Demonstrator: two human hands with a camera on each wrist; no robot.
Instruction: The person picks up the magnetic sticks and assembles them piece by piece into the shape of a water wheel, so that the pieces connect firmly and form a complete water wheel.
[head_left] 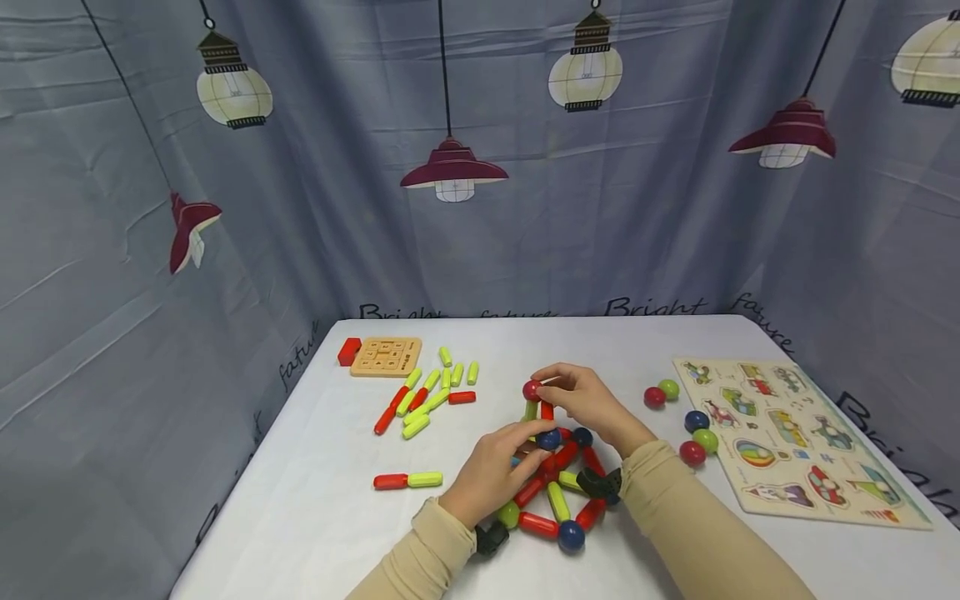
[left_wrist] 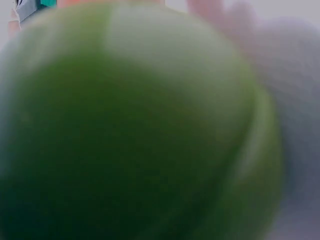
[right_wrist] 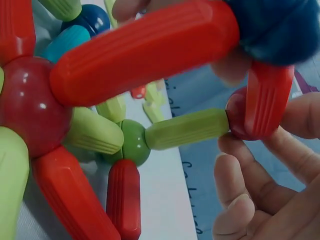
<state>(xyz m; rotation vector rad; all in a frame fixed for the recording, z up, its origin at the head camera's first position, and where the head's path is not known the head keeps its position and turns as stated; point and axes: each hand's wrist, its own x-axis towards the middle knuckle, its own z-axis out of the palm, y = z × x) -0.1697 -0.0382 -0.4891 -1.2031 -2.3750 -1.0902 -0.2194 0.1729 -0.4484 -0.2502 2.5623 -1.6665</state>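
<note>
A structure of rods and balls stands on the table, with a red centre ball [right_wrist: 35, 105] joined to red and green rods. My right hand [head_left: 588, 408] pinches a red ball [head_left: 532, 390] at its raised far end. From that ball a green rod [right_wrist: 187, 129] runs to a green ball [right_wrist: 135, 142], and a short red rod [right_wrist: 270, 100] reaches a blue ball [head_left: 548, 439]. My left hand [head_left: 495, 467] holds this blue ball between fingers and thumb. Another green ball [left_wrist: 125, 125], blurred, fills the left wrist view and hides that hand's fingers.
Loose green and red rods [head_left: 416, 427] lie at the left, with a joined red-green pair [head_left: 407, 481] nearer me. Behind them are a wooden number board [head_left: 386, 357] and a red block [head_left: 348, 352]. At right, several loose balls [head_left: 692, 453] sit beside a picture puzzle board [head_left: 802, 442].
</note>
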